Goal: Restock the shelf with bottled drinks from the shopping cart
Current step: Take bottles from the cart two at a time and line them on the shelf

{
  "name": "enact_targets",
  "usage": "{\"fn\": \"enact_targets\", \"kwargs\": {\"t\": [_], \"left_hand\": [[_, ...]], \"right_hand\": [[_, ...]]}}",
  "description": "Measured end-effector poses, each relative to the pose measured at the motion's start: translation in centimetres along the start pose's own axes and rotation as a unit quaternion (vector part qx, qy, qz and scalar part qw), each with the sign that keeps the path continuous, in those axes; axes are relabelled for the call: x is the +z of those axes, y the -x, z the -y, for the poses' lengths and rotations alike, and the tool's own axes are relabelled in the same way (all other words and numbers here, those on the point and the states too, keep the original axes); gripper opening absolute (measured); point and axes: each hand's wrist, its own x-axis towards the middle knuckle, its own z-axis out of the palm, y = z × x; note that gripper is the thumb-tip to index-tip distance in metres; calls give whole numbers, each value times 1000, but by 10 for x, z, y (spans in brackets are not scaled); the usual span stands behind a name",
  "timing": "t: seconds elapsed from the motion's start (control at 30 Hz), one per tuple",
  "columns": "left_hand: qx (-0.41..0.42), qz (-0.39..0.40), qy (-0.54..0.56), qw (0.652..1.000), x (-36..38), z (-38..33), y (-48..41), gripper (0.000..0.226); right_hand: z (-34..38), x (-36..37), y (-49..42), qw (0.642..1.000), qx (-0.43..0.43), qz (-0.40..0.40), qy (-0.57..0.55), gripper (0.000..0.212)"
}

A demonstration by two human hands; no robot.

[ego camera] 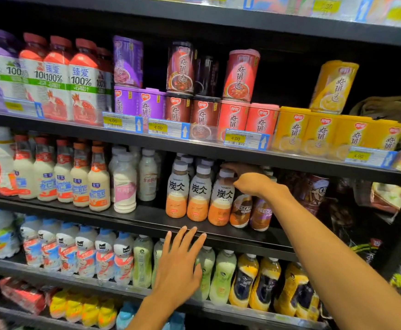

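While the left hand (179,263) hangs nearest the camera with its grip open, fingers straight and spread, it holds nothing. Its fingertips lie over the front lip of the shelf (147,219), though I cannot tell whether they touch it. From there it is well placed to steady the front row if anything rocks.

Just beyond, the right hand (250,183) has its grip closed round the white cap and neck of the bottle (221,201). The bottle looks to be standing on that shelf, third in a front row beside two matching bottles (187,192).

To finish the placement well, I would seat the base flat, turn the label outward and bring it flush with its twins before loosening the fingers. The Nescafé bottles (250,211) stand just beside it on the right (they look slightly tilted), so a careless wrist could knock them. The shelf above (218,152) leaves little room over the cap, so the hand should probably draw out low and forward.

The board is dark and smooth, with a bare strip along its front. Higher and farther back, stacked cans (233,115) sit behind price tags (244,139). The shopping cart is not in view.
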Motion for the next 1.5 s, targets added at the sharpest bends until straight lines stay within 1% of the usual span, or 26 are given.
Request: {"fn": "enact_targets", "kwargs": {"t": [0.07,0.13,0.27,0.43,0.6,0.8,0.93,1.0,1.1,1.17,1.27,1.37,1.5], "left_hand": [[7,-9,17,1000,-3,-8,-3,72],[21,-6,18,1000,-3,-16,-10,72],[24,15,-3,1000,10,-23,-16,73],[23,14,-14,1000,19,-23,-16,74],[14,17,-16,1000,19,-25,-16,74],[9,7,-14,1000,19,-26,-16,75],[7,3,-16,1000,21,-26,-16,75],[6,-3,-11,1000,23,-26,-16,74],[3,-11,-6,1000,25,-26,-17,73],[3,-15,-3,1000,26,-26,-16,73],[7,-19,-1,1000,28,-25,-16,74],[8,-23,-2,1000,28,-25,-16,74],[6,-26,-2,1000,29,-25,-16,73]], "right_hand": [[-7,-5,10,999,2,-10,-34,67],[-21,-11,19,998,23,-19,-46,59],[-44,-17,27,998,45,-38,-2,50],[-51,-12,31,997,25,-68,-23,44],[-47,-13,36,996,26,-80,0,45],[-45,-13,41,996,20,-88,-9,47],[-59,-20,52,989,61,-126,-48,45],[-70,-23,55,986,63,-145,-41,42],[-76,-28,57,991,61,-116,-13,38],[-77,-31,55,993,67,-91,-25,36],[-78,-33,53,994,74,-58,-50,45],[-83,-33,52,993,80,-64,-65,46],[-86,-32,51,992,67,-73,-81,43]]}}
